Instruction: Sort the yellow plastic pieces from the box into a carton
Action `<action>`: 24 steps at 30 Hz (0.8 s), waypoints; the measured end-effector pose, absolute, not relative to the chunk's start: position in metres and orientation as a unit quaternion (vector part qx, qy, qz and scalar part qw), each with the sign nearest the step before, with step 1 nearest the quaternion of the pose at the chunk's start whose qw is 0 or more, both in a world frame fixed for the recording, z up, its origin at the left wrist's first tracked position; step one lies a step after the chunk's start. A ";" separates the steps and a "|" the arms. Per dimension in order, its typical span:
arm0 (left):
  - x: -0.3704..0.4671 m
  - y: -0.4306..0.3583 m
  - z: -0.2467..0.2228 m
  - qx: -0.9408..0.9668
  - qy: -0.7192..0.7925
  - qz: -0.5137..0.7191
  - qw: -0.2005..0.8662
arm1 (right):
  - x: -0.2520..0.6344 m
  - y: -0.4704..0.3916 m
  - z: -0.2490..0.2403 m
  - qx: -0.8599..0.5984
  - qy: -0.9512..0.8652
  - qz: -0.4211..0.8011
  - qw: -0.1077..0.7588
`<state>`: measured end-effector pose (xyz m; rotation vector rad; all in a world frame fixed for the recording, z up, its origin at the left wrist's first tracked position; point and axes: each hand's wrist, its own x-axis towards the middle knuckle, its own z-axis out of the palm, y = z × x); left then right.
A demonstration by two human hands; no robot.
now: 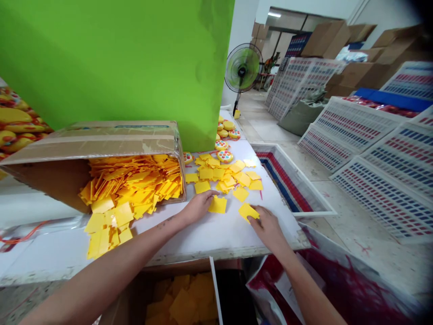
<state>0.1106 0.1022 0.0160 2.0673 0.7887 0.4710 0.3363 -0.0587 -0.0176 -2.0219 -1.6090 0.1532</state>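
My left hand (199, 206) is closed at the edge of a flat yellow plastic piece (218, 205), just above the white table (189, 234). To its right, my right hand (269, 228) pinches another yellow plastic piece (248, 211) between thumb and fingers. The two pieces are apart, with a small gap of table between them. A loose spread of similar yellow pieces (204, 173) lies just beyond both hands. On the left, a cardboard box (145, 137) on its side spills a heap of yellow pieces (135, 183) onto the table.
Round yellow items with coloured dots (225, 156) sit at the table's far end. Below the front edge stands an open box with yellow pieces (184, 300). A lined white crate (287, 180) is on the floor at right, near stacked crates (358, 126) and a fan (243, 67).
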 end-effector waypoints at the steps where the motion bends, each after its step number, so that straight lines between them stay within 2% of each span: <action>1: 0.109 0.103 0.016 0.819 0.320 0.190 0.437 | 0.333 -0.059 -0.016 -0.749 -0.600 0.070 0.274; 3: 0.105 0.106 0.015 0.800 0.335 0.193 0.459 | 0.327 -0.059 -0.014 -0.746 -0.591 0.094 0.292; 6: 0.099 0.111 0.014 0.764 0.364 0.194 0.497 | 0.317 -0.059 -0.008 -0.737 -0.536 0.165 0.377; 10: 0.093 0.117 0.007 0.701 0.411 0.176 0.555 | 0.284 -0.073 0.026 -0.633 -0.460 0.366 0.504; 12: 0.092 0.118 0.002 0.686 0.423 0.171 0.567 | 0.259 -0.087 0.053 -0.546 -0.479 0.453 0.518; 15: 0.091 0.117 -0.003 0.677 0.425 0.169 0.576 | 0.227 -0.102 0.085 -0.430 -0.588 0.505 0.463; 18: 0.091 0.115 -0.006 0.680 0.423 0.174 0.573 | 0.225 -0.083 0.087 -0.433 -0.661 0.448 0.419; 21: 0.090 0.113 -0.007 0.685 0.423 0.184 0.564 | 0.252 -0.025 0.065 -0.558 -0.675 0.242 0.418; 22: 0.090 0.113 -0.007 0.687 0.422 0.185 0.562 | 0.264 0.000 0.057 -0.595 -0.687 0.167 0.382; 24: 0.090 0.112 -0.006 0.689 0.421 0.184 0.560 | 0.284 0.048 0.043 -0.662 -0.708 0.061 0.239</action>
